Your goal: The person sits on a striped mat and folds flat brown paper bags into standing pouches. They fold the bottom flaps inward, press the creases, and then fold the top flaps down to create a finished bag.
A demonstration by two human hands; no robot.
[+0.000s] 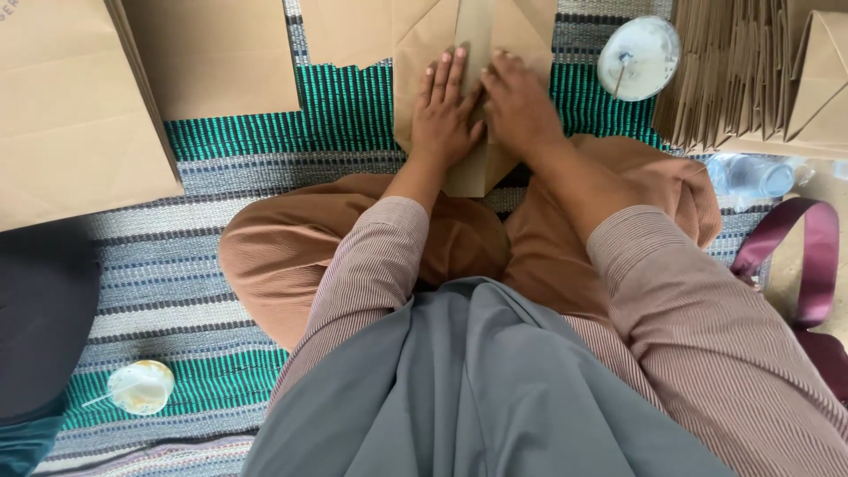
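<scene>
**Head view: both hands flat on a brown paper bag**

Head view looks straight down at a person sitting cross-legged on a striped mat [265, 168], green and grey bands. From where I'm watching, the left hand [446, 110] and the right hand [517, 106] sit side by side, nearly touching, both pressed palm-down on a flat brown paper bag [424, 53] that lies on the mat just in front of the knees. Neither hand's grip is closed on anything: the fingers are stretched out straight and lying flat on the paper, pointing away from the body. A narrow folded strip of the bag runs up between the two hands, and its lower point sticks out toward the lap.

Stuff around it: a big stack of folded bags [751, 79] at the far right, more flat paper sheets [79, 115] at the far left. A round clear plastic lid [638, 57] with a straw sits between the hands and the stack. A plastic cup [141, 387] lies on the mat near the left knee. A clear bottle [751, 175] and a maroon strap [799, 256] are off to the right.
</scene>
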